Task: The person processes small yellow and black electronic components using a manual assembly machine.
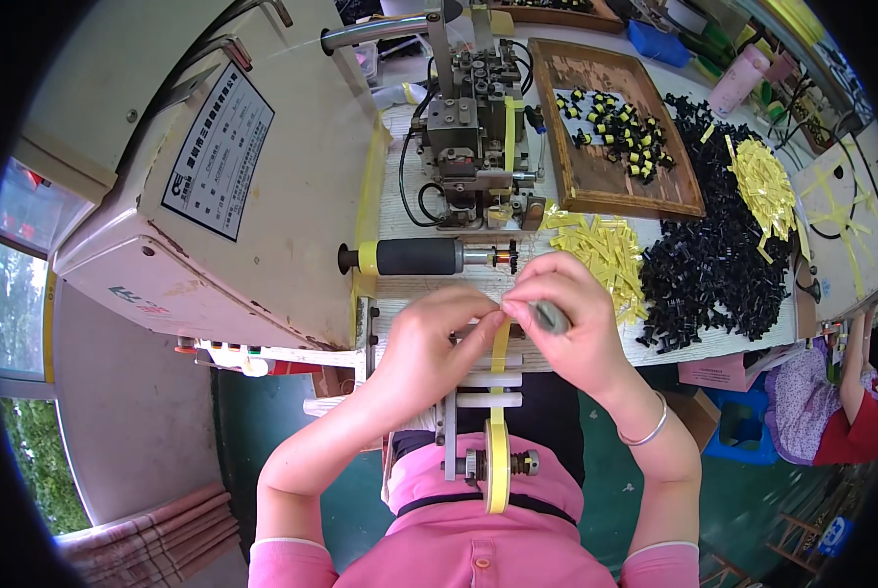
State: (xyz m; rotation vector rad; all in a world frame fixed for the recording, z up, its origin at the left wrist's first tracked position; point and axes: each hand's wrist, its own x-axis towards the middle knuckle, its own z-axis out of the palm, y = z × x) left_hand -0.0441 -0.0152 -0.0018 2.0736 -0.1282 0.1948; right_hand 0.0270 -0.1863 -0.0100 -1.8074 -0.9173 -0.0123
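Observation:
My left hand (441,338) and my right hand (574,318) meet fingertip to fingertip at the table's front edge. Both are closed in a pinch; whatever small thing sits between the fingertips is mostly hidden. A grey-green tool handle (549,317) pokes out of my right hand's curled fingers. Directly beneath the fingertips runs a strip of yellow tape (500,355), coming up from a tape roll (498,480) on a holder in front of my body. Just beyond my hands, a spindle with a black grip (419,257) points right, with a small black part on its tip.
A metal machine head (456,137) stands behind the spindle, beside a large beige machine housing (253,186). To the right are yellow strips (601,257), black bobbins (718,265), and a wooden tray (645,201) of yellow-wrapped parts. Another person (831,402) sits at far right.

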